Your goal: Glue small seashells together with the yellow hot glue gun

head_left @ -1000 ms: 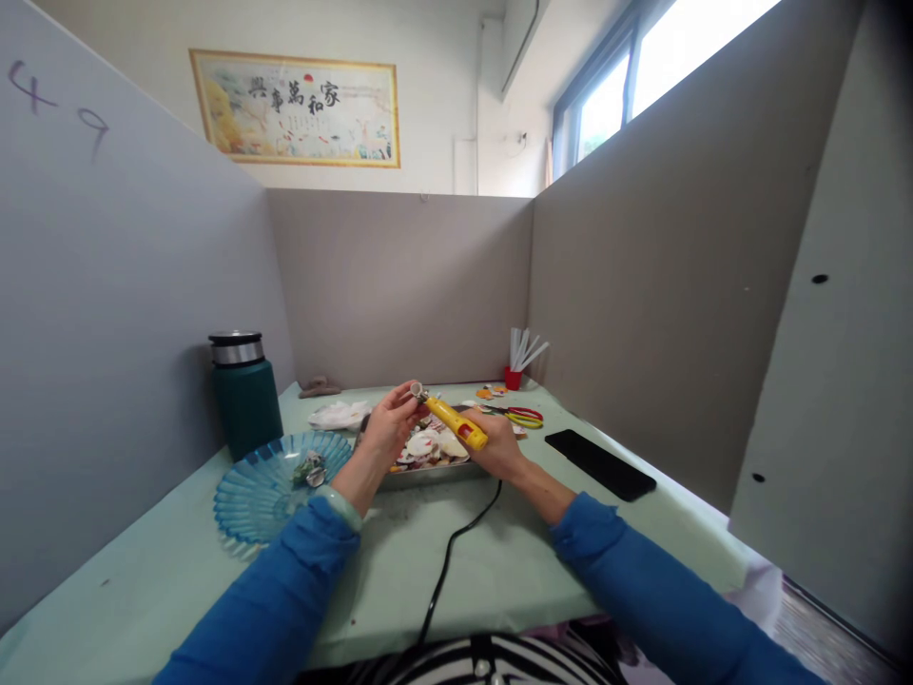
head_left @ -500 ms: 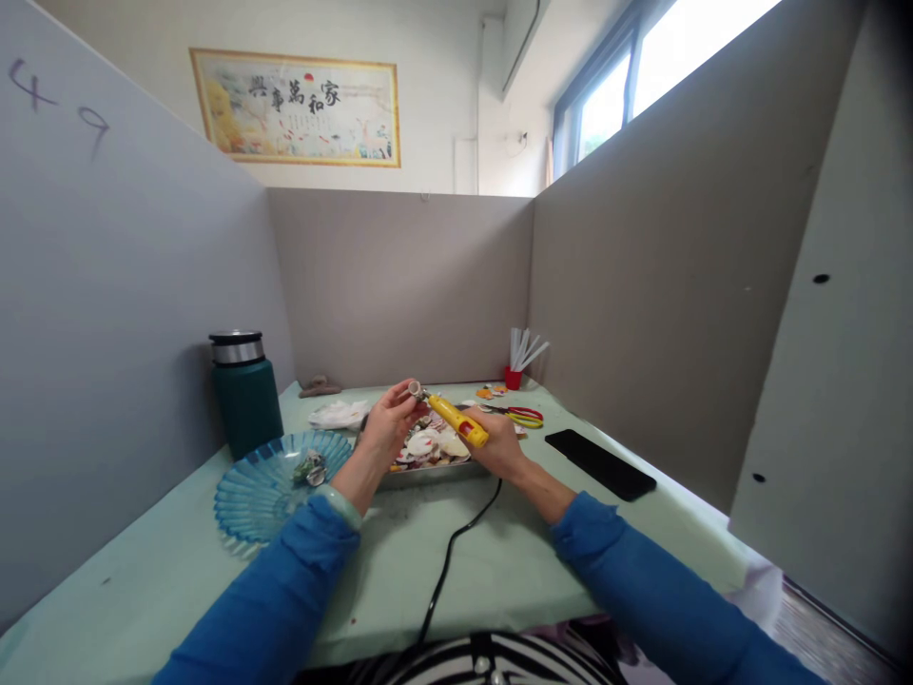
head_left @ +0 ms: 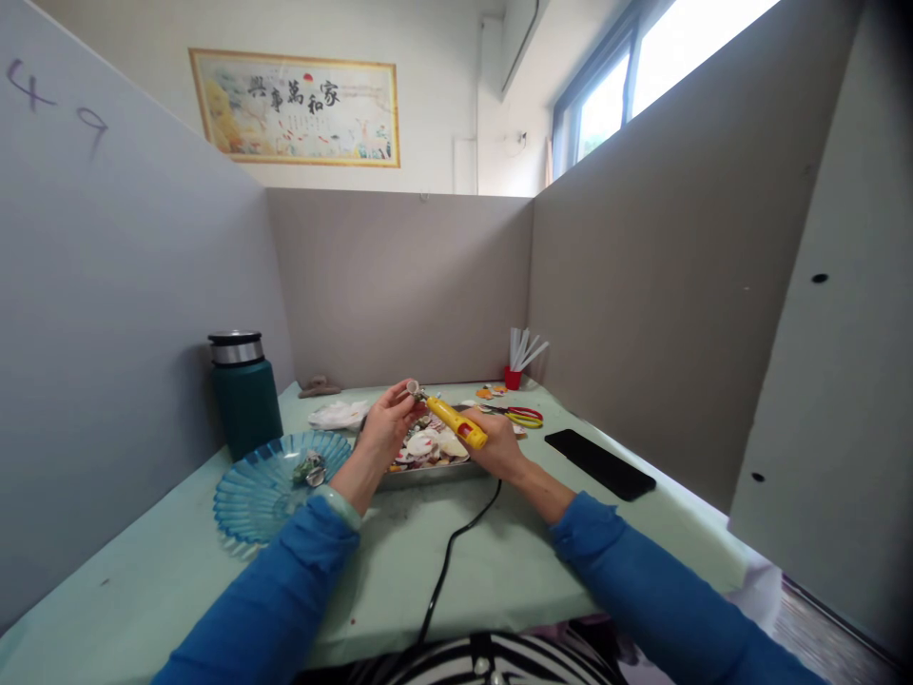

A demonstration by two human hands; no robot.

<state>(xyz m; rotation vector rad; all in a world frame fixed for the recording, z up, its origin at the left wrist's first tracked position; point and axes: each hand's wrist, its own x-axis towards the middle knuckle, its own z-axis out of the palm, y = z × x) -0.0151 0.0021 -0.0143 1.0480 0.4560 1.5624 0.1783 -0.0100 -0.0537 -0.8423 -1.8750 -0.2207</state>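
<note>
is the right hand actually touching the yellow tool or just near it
Touching: the head view shows the right hand gripping the yellow tool by its handle, with no gap between them.

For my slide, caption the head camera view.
At a tray of shell-like pieces, the right hand grips a yellow-handled tool; the left hand holds a small piece at its tip.

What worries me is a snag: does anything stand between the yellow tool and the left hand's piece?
Nothing visible does: the right hand holds the yellow tool with its tip right up at the round piece in the left hand. Whether they touch is too small to tell.
</note>
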